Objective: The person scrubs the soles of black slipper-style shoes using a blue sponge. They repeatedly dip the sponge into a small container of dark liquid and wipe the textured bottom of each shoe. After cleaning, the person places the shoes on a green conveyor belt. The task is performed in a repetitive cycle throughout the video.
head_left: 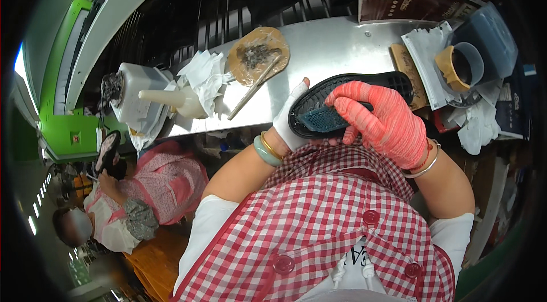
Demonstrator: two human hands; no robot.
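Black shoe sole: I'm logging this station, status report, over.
Left hand gripping black shoe sole near one end. Right hand curled over teal piece, grip unclear. Right hand blocks part of sole.

Shoe sole (pixel 319 90) pt. hidden by R hand (pixel 383 122), L hand (pixel 290 117) pt. behind sole; co-worker's head (pixel 74 227) blurred.

My forearms (pixel 242 172) angled inward, my left hand (pixel 289 119) extending its thumb (pixel 306 82) forward, my right hand (pixel 390 122) curling its fingers (pixel 354 111).

White left glove (pixel 288 122), coral right glove (pixel 396 128), red-checked apron (pixel 307 205), bangles (pixel 266 152)
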